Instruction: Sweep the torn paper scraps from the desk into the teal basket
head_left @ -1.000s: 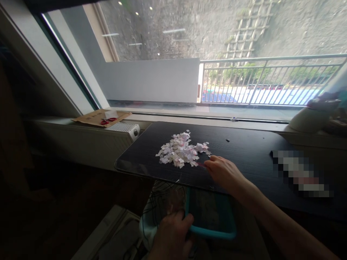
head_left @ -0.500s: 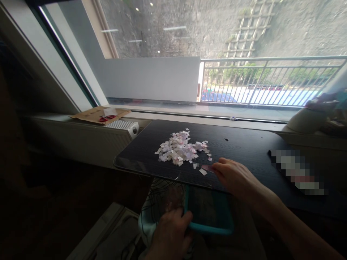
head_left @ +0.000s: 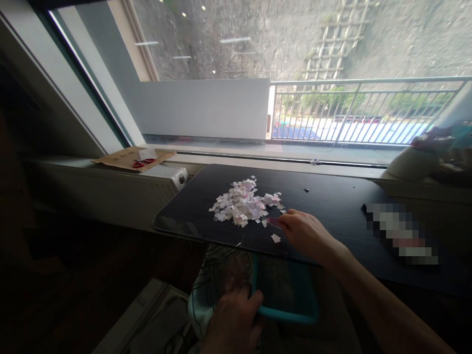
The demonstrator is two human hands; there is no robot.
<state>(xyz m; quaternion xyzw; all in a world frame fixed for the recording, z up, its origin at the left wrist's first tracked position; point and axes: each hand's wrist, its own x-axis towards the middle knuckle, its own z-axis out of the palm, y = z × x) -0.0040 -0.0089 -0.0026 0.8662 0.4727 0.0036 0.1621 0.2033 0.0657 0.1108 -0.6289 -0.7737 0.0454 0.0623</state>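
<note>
Paper scraps (head_left: 239,202) heaped left of right hand (head_left: 303,228), pink strip (head_left: 273,222) between.

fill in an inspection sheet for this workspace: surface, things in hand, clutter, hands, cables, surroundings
Surface: dark table, scraps spread over its middle.
Things in hand: thin pink piece; turquoise-rimmed container, below the table's near edge.
Clutter: pile of paper scraps; loose scrap nearer the front edge; small dark piece towards the back; blurred-out item at right, unidentifiable.
Hands: right hand pinches the pink piece beside the pile; left hand grips the container's rim.
Cables: nothing seen clearly; lower left is dark.
Surroundings: window behind; radiator at left; red-handled scissors on brown envelope.
</note>
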